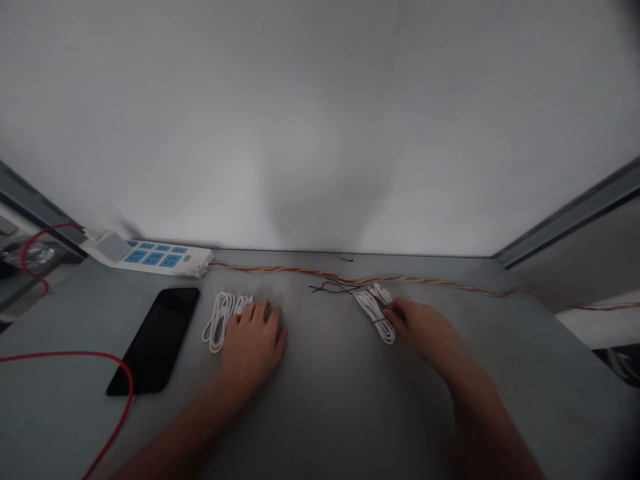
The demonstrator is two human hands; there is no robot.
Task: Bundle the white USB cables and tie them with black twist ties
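My left hand (254, 340) lies palm down on the grey table, its fingers apart and slightly bent. Its fingertips rest against the right side of a loosely looped white cable (220, 321), partly covering it. To the right, my right hand (417, 323) pinches the edge of a second white cable (376, 317), which is coiled and bound with a thin black tie. The tips of the right thumb and forefinger meet at this coil. Beside the coil lie several thin black twist ties (333, 287).
A white power strip (197, 260) with blue sockets and a plugged-in adapter (114, 247) stands back left. A twisted red-yellow wire (280, 269) runs along the white wall (320, 133). A black smartphone (159, 343) lies left, crossed by a red cable (125, 370).
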